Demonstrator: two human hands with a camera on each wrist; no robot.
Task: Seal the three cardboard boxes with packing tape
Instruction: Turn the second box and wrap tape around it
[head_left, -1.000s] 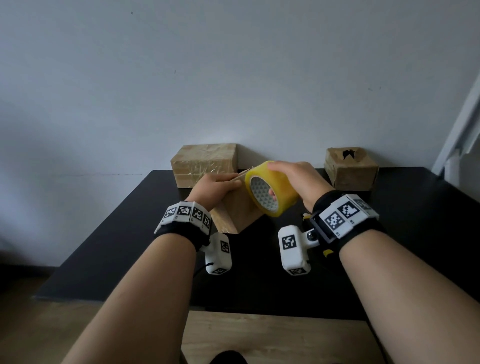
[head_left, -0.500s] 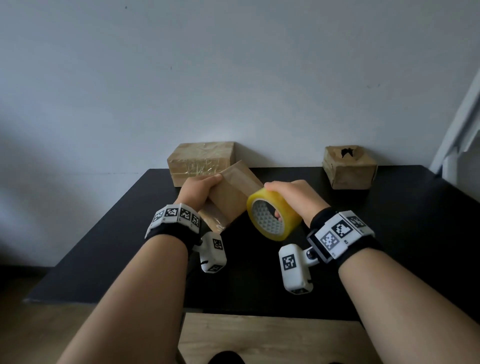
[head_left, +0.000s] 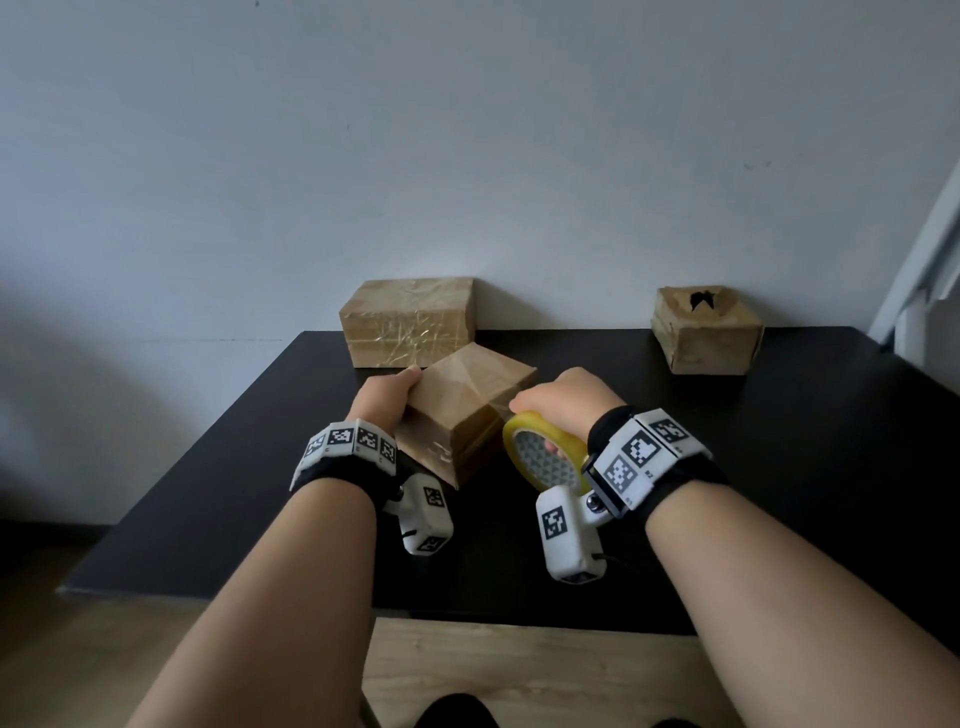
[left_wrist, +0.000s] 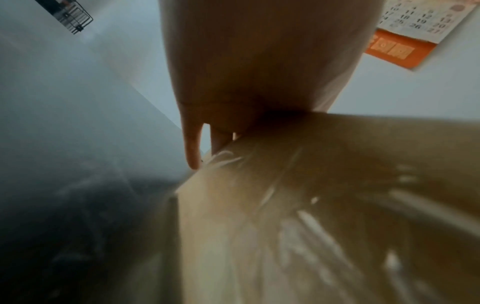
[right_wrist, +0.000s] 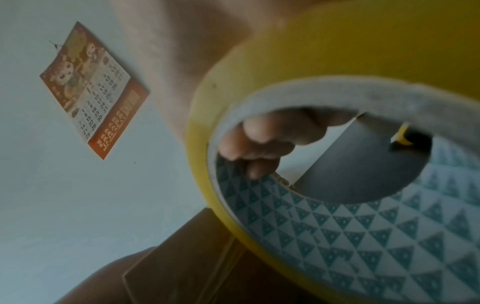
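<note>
A small cardboard box (head_left: 467, 410) sits on the black table (head_left: 779, 467), one corner turned toward me, with shiny tape on its near faces. My left hand (head_left: 387, 395) grips its left side, thumb at the top edge; in the left wrist view the fingers (left_wrist: 192, 148) run down the box wall (left_wrist: 311, 205). My right hand (head_left: 561, 402) holds a yellow tape roll (head_left: 545, 457) against the box's right side. Its fingers (right_wrist: 259, 139) curl inside the roll (right_wrist: 337, 51). Behind stand a tape-wrapped box (head_left: 410, 322) and a box with a torn top (head_left: 706, 332).
The wall rises right behind the two far boxes, with a calendar (right_wrist: 91, 92) hanging on it. A small yellow and black object (right_wrist: 401, 139) shows through the roll's core. A white frame (head_left: 930, 260) stands at the table's right end. A wooden surface (head_left: 519, 670) lies below the near edge.
The box has been turned and lowered from a tilted hold onto the table. My right hand has brought the tape roll down from the box's top to its right side.
</note>
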